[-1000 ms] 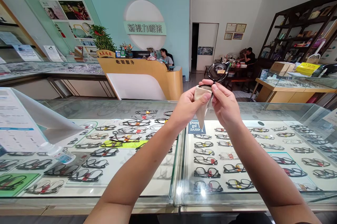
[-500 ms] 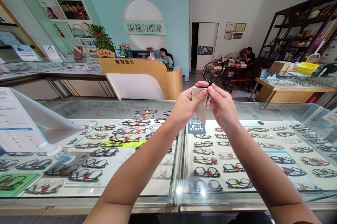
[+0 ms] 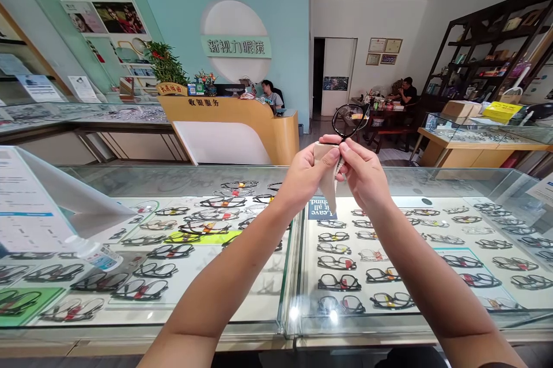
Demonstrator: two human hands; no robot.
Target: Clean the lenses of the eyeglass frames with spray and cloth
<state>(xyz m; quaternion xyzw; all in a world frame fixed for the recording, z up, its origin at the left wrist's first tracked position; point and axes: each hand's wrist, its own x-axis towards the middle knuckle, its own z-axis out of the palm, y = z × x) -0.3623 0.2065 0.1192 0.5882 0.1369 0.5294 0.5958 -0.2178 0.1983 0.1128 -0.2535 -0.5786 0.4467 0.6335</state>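
Observation:
Above the glass counter, a pair of black-framed eyeglasses (image 3: 351, 120) is held up on end, one lens rim rising over my fingers. My left hand (image 3: 311, 169) pinches a beige cleaning cloth (image 3: 329, 178) around the lower lens, its thumb pressed on the cloth. The cloth's corner hangs down below the fingers. Close against it, my right hand (image 3: 366, 167) grips the frame near the bridge between thumb and fingers. The lower half of the eyeglasses is hidden by the cloth and both hands.
Rows of eyeglasses (image 3: 341, 281) lie inside the glass display counter (image 3: 216, 330). On its top at left stand a folded white sign (image 3: 34, 201) and a small white bottle (image 3: 97, 254). Beyond are a reception desk (image 3: 224, 132) with a seated person (image 3: 271, 94) and another person (image 3: 406, 94) at a table.
Both hands stay almost in place, still gripping the eyeglasses and cloth. The hanging cloth corner has shifted slightly, and the view has moved a little.

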